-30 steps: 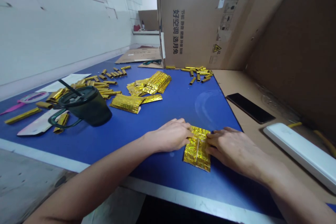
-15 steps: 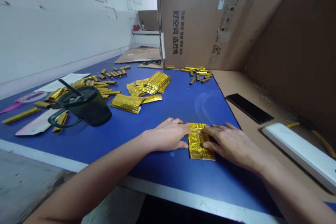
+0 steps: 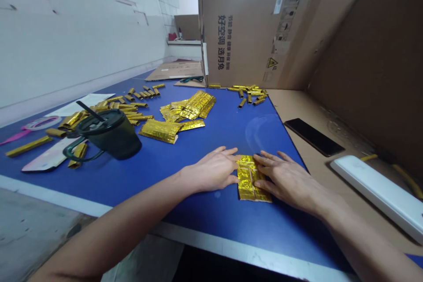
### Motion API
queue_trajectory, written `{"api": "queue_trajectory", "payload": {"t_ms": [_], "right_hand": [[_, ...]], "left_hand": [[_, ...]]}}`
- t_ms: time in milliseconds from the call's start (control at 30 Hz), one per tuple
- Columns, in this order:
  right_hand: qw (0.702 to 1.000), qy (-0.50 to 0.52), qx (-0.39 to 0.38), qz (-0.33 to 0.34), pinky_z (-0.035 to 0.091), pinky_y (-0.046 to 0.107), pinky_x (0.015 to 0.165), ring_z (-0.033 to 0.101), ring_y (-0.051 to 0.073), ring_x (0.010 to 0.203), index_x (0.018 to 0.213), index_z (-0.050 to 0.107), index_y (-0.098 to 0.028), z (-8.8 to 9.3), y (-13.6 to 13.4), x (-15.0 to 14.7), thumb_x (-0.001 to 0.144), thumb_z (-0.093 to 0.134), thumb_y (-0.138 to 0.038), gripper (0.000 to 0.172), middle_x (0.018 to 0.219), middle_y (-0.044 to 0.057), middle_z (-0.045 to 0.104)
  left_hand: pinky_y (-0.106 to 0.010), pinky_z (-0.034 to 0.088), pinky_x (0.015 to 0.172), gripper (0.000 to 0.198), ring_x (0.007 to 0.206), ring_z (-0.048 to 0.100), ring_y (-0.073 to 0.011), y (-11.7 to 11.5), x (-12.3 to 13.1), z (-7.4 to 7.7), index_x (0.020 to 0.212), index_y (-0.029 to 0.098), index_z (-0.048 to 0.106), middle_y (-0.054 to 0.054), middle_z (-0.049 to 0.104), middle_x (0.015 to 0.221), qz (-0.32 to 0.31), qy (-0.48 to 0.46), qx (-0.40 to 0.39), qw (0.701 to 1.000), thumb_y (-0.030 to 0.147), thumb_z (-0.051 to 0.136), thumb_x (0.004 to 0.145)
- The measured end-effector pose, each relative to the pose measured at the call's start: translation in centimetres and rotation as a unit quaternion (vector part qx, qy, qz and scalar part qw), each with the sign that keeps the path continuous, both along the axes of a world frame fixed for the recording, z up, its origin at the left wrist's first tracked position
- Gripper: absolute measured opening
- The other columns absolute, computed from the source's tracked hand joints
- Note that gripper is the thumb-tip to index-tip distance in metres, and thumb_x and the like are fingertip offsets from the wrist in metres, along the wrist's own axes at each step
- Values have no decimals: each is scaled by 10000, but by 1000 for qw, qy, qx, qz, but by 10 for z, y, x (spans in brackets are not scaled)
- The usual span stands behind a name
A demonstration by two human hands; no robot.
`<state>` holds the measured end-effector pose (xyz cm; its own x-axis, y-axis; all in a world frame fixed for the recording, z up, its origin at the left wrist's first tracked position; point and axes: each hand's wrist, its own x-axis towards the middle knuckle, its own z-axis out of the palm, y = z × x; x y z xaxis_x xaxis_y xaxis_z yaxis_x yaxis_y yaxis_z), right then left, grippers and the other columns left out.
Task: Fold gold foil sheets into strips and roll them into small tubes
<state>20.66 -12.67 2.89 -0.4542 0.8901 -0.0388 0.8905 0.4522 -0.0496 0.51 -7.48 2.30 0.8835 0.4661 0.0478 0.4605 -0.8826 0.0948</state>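
While both hands lie low over the work surface, the fingers of the left hand (image 3: 216,169) extend forward, loosely spread, with the thumb apart; the index finger and thumb meet the left edge of the gold panel (image 3: 246,183) without gripping it. The fingers of the right hand (image 3: 287,178) are fanned and nearly straight, palm down, over the right portion of the same panel, and grip nothing. The gold panel lies flat between the hands on the blue tabletop (image 3: 205,216), near its front edge. Its upper face is shiny, crinkled gold foil; pale seam lines form a T, and the lower edge shows a pale margin.

Quantities, from the hands outward: one gold panel; one dark phone (image 3: 313,135) and one white device (image 3: 380,198), both on the brown cardboard to the right; one wide gold packet (image 3: 160,130) beyond the left hand; one overlapping pile of flat gold pieces (image 3: 196,105) behind it; one cluster of short gold tubes (image 3: 253,92) at the foot of the printed carton wall (image 3: 247,22). Overlap prevents an exact count within the pile and the cluster.

Container: one dark green mug (image 3: 114,139), handle to the left, lid fitted, one straw (image 3: 90,111) inserted at a slant. Its contents cannot be determined.
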Motion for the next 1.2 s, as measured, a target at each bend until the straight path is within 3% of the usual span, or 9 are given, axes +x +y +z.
{"api": "queue_trajectory", "payload": {"t_ms": [133, 233, 433, 533, 633, 833, 1033, 1200], "right_hand": [[999, 40, -15, 13, 257, 464, 951, 480, 221, 1066, 1005, 573, -192, 0, 1, -1, 817, 404, -335, 291, 1120, 93, 563], [999, 47, 4, 0, 270, 482, 926, 551, 208, 941, 1003, 556, -215, 2, -1, -4, 813, 419, -360, 275, 989, 69, 619], [999, -4, 39, 10, 261, 498, 924, 444, 266, 1086, 985, 591, -187, 0, -3, -12, 806, 405, -416, 346, 1081, 110, 574], [999, 14, 20, 22, 224, 501, 953, 314, 272, 1197, 1131, 514, -169, -4, -1, -10, 804, 395, -420, 428, 1241, 126, 456], [999, 39, -16, 33, 196, 490, 976, 255, 257, 1229, 1221, 424, -173, -6, 2, -5, 795, 406, -411, 488, 1294, 111, 396], [996, 68, -50, -3, 215, 472, 979, 252, 257, 1230, 1270, 345, -154, -11, 4, 2, 782, 428, -400, 552, 1316, 124, 357], [995, 81, -62, -1, 182, 476, 990, 188, 244, 1253, 1290, 304, -186, -13, 4, 3, 765, 457, -405, 589, 1348, 96, 305], [993, 60, -101, 0, 178, 516, 972, 250, 248, 1232, 1196, 442, -257, -4, 7, 12, 799, 412, -403, 424, 1341, 52, 324]], "left_hand": [[-339, 312, 891, 319, 993, 485, -196, 1, 5, -7, 1015, 133, 505, -80, 555, 1033, 16, -7, 20, 1000, 356, 451, 793], [-322, 366, 799, 330, 870, 509, -191, 0, 9, -7, 1001, 139, 507, -68, 553, 922, 27, -10, 43, 999, 383, 450, 786], [-347, 344, 809, 438, 965, 465, -239, -5, 16, -11, 1020, 137, 524, -101, 530, 980, 41, -4, 77, 996, 483, 431, 768], [-365, 250, 929, 486, 1165, 320, -239, -4, 16, -17, 1125, 116, 445, -121, 445, 1197, 29, -14, 56, 998, 468, 391, 794], [-391, 172, 979, 544, 1244, 201, -217, -1, 14, -21, 1205, 103, 346, -133, 329, 1310, 14, -4, 18, 1000, 480, 335, 813], [-435, 147, 986, 547, 1246, 203, -225, -1, 12, -18, 1218, 114, 317, -136, 310, 1322, 18, 11, -8, 1000, 479, 335, 810], [-465, 142, 982, 488, 1272, 107, -219, -2, 13, -19, 1234, 152, 300, -100, 255, 1356, 8, 14, -20, 1000, 416, 339, 826], [-505, 142, 967, 553, 1259, 163, -241, 3, 3, -11, 1288, 215, 225, -77, 229, 1369, 0, 38, -65, 997, 422, 392, 804]]}}
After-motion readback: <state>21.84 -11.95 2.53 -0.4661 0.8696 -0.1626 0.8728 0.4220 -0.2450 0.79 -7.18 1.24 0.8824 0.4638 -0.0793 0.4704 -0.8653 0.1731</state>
